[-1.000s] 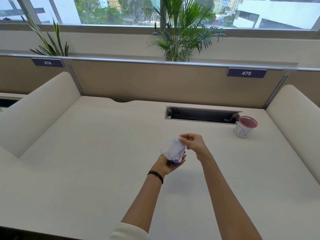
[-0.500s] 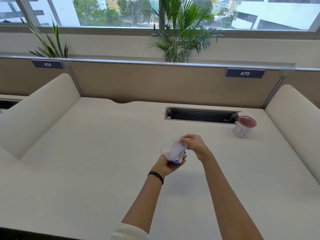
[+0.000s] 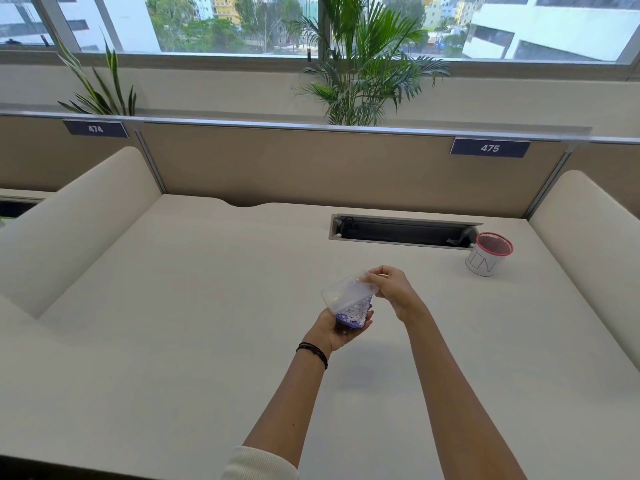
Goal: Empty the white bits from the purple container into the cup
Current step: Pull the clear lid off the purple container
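Room: an office desk (image 3: 173, 341), cream-coloured, with tan partitions behind it, a number sign reading 475 (image 3: 489, 148), and palm plants (image 3: 360, 64) at the window.
Desk slot: a long dark cable tray (image 3: 401, 232) is sunk into the desk top near the back.
Cup: the cup (image 3: 486, 256), white with a red mesh rim and the letters IN on its side, stands upright on the desk at the right end of the slot, well apart from both hands.
Container: the purple container (image 3: 351, 318) is held above the middle of the desk, tilted, with white bits (image 3: 355, 310) showing inside.
Lid: a clear lid (image 3: 346, 292) is tipped up off the container's top, hinging open on the right side; a second ago it lay flatter and covered more of the purple.
Left hand: the left hand (image 3: 337, 332) cups the container from underneath, fingers curled around its base, as in the earlier frames.
Right hand: the right hand (image 3: 393, 289) pinches the lid's right edge between thumb and fingertips, slightly higher than before.
Wrist: a black band (image 3: 312, 353) circles the left wrist.
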Available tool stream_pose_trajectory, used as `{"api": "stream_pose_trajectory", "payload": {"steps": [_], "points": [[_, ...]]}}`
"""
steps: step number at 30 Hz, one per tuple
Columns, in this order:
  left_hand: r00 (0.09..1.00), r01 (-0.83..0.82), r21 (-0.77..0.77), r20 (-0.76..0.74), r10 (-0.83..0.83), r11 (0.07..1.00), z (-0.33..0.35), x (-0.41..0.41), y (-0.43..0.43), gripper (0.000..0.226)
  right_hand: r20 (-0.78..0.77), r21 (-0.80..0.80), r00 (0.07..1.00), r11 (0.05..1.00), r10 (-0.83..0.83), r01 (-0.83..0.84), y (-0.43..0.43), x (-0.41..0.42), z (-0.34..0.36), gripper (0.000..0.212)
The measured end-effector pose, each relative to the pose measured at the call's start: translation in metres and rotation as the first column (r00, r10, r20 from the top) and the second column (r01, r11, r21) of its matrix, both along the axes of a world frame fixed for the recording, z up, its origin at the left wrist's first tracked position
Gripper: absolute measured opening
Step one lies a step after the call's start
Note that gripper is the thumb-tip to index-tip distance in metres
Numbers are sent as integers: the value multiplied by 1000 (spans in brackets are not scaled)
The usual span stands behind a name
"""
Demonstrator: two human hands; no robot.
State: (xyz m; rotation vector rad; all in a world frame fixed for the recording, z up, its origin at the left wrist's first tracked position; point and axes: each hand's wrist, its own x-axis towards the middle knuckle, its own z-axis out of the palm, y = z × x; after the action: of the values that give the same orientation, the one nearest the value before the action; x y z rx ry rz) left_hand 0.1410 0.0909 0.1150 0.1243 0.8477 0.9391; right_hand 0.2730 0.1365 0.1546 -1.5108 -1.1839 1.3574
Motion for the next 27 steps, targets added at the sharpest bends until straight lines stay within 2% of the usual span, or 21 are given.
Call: {"api": "stream_pose_trajectory", "payload": {"steps": [10,12,15,16,17,19,20,23,27], "points": [[1000,-7,10,0,7,1000,0,-1,-1,30,69,-35,996,998,59,-57,0,-3,1,9],[1000,-3,-7,-16,2,1000,0,-1,1,30,-26,-15,998,998,62,-62,-2,-2,5,7],[999,14,-45,-48,-16,999,0,-1,3,36,-343,0,939,999,34,-36,-4,0,10,8],[999,16,-49,-50,-18,999,1,-1,3,37,-365,0,931,1000,24,-26,-4,1,10,8],[999,14,-47,-50,-16,999,1,-1,2,36,-301,7,953,1000,30,-29,-5,1,8,8],[999,3,-26,-46,-4,1000,1,-2,3,33,-74,26,996,999,42,-40,-6,0,4,11],[999,3,-16,-45,-4,1000,1,-2,3,32,-45,30,998,999,32,-31,-6,0,1,15],[999,8,-14,-43,-9,1000,0,-1,4,33,-109,38,994,999,27,-23,-5,0,1,23],[1000,-17,26,-9,18,1000,-2,-3,2,32,85,38,990,992,113,-116,-5,-1,3,23]]}}
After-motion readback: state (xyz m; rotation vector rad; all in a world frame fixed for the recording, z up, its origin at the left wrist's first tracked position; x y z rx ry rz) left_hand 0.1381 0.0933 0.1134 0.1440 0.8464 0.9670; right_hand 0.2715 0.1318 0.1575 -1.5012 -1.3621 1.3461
